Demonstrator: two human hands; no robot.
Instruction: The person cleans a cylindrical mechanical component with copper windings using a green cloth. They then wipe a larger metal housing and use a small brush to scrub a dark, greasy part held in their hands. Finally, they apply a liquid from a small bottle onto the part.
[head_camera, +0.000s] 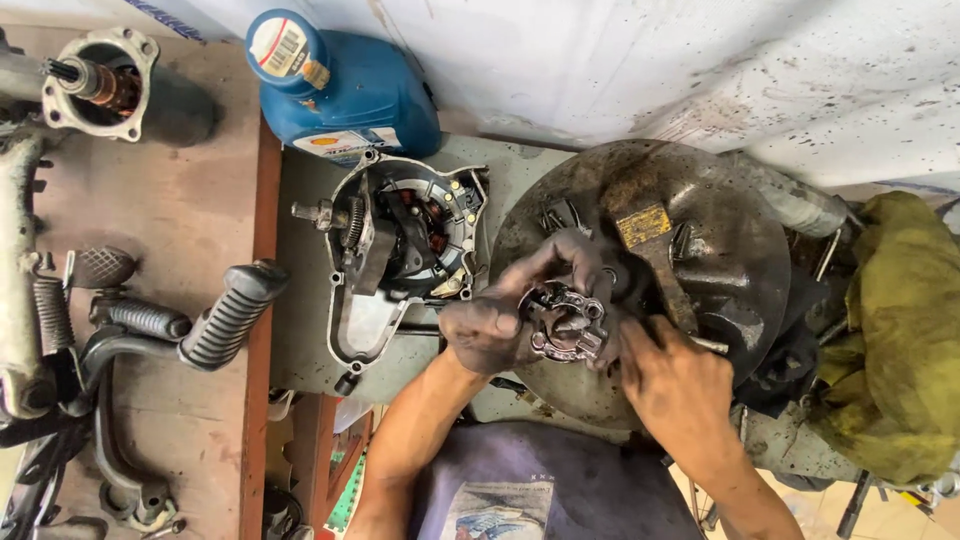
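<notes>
Shiny metal part (566, 325) sits in the middle of the frame over a round dirty metal pan (740, 260), with the left hand (505, 315) curled around it and the right hand (672, 378) half closed, touching its right side.

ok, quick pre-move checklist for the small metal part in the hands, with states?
1. Left hand grips the metal part: ok.
2. Right hand touches the part's right side: ok.
3. Part is over the round metal pan: ok.
4. Hammer lies in the pan, close beside the hands: not ok.
5. Engine cover is apart from the hands: ok.
6. Part's underside: cannot tell.
</notes>
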